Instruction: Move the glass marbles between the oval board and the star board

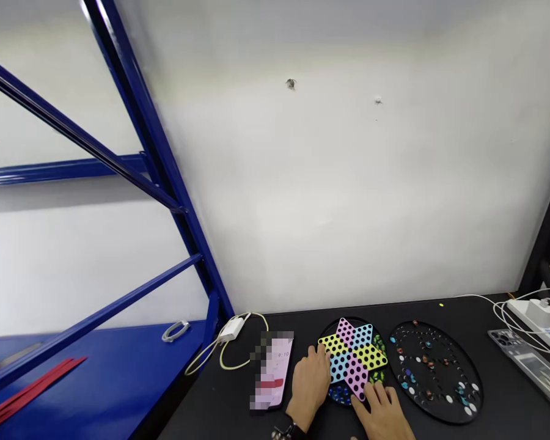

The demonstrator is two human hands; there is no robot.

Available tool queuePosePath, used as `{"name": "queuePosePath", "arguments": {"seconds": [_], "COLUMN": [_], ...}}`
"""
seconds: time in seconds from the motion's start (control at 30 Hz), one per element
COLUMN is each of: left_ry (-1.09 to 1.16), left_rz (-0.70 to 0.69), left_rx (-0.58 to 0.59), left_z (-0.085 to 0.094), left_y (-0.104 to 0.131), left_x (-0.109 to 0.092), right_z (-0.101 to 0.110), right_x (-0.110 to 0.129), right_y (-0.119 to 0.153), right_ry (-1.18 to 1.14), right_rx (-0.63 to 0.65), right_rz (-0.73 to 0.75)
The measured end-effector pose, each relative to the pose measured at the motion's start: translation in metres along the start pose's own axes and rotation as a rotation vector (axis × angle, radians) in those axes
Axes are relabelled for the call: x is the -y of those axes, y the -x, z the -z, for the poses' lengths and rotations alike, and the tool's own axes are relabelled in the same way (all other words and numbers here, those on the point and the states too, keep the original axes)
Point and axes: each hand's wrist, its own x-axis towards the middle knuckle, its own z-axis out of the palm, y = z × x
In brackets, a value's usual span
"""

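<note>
White wall (339, 214) rises behind a black table (201, 421), and a blue metal frame (165, 159) stands at the left side. On the table, a 6-pointed star board (349, 351) with dark holes lies over a round black tray (332, 322), between the 2 hands. Its points spread quite evenly, so a long axis is hard to name; the line through its 2 pink points runs from the wall toward the person, with the far point leaning a little to the left and the near point to the right. Yellow and light blue points fill the sides. Most of the tray is hidden under the board; only some blue and green pieces show at its edge, too small to make out well. The left hand (310, 374) has its fingers bent and touches the left side of the board, covering a part of it. The right hand (381, 408), cut off by the lower border, has thumb and forefinger slightly apart at the near pink point. I cannot tell whether either hand grips the board or only rests against it. A second round tray (481, 388) with scattered pieces lies just beside, to the right. Mosaic covers part of the pink-screened phone (280, 370) near the left hand.
</note>
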Motion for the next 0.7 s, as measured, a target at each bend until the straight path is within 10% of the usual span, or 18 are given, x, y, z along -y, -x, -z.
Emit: {"name": "queuePosePath", "arguments": {"seconds": [0.37,0.7], "left_ry": [-0.047,0.065], "left_rz": [-0.171,-0.024], "left_rx": [0.112,0.047], "left_z": [0.006,0.011], "left_y": [0.015,0.011], "left_x": [0.006,0.008], "right_z": [-0.006,0.028], "right_x": [0.005,0.004], "right_y": [0.001,-0.005], "right_ry": [0.003,-0.112], "right_rx": [0.001,0.044], "right_rz": [-0.021,-0.024]}}
